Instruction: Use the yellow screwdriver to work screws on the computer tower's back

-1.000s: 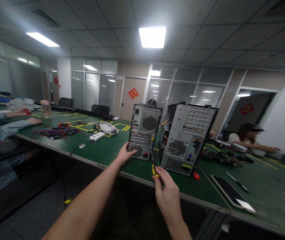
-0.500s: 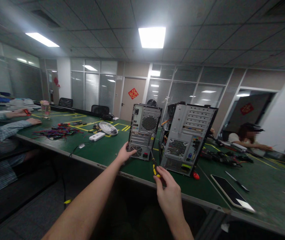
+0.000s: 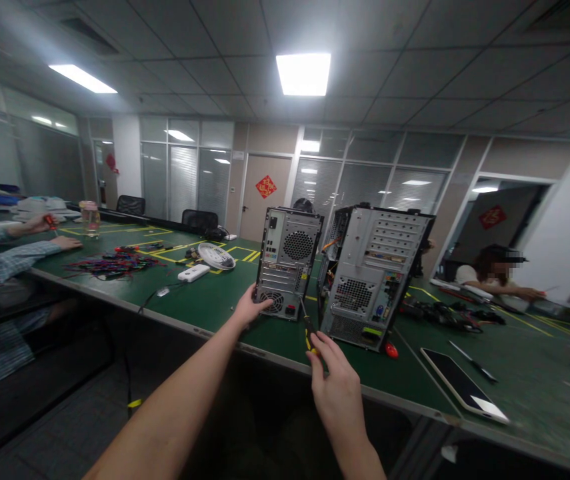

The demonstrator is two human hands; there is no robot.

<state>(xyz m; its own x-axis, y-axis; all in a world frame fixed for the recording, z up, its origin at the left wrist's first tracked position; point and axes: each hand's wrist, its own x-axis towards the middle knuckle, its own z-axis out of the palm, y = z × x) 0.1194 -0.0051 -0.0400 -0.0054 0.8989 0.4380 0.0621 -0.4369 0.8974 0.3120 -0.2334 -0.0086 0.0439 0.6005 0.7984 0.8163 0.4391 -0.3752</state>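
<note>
A smaller computer case (image 3: pixel 289 267) stands upright on the green table (image 3: pixel 235 283) with its back panel facing me. My left hand (image 3: pixel 249 308) grips its lower left edge, the thumb lying across the bottom fan grille. In my right hand (image 3: pixel 335 373) is a black and yellow screwdriver (image 3: pixel 309 333), its handle pinched between thumb and fingers. The shaft points up to the lower right edge of that case; what the tip touches is too small to tell. Just right of it stands a larger computer case (image 3: pixel 369 280), also back side toward me.
A red object (image 3: pixel 391 350), a phone (image 3: pixel 465 385) and a pen (image 3: pixel 473 361) lie to the right. Black cables (image 3: pixel 447 313) lie behind them. Leftward are a white power strip (image 3: pixel 194 273), a white fan grille (image 3: pixel 216 256) and tangled wires (image 3: pixel 115 264). Co-workers sit at both sides.
The screwdriver's handle has turned slightly in my right hand, showing less yellow. My left hand and both cases stay put. The left co-worker's red tool has tipped more upright.
</note>
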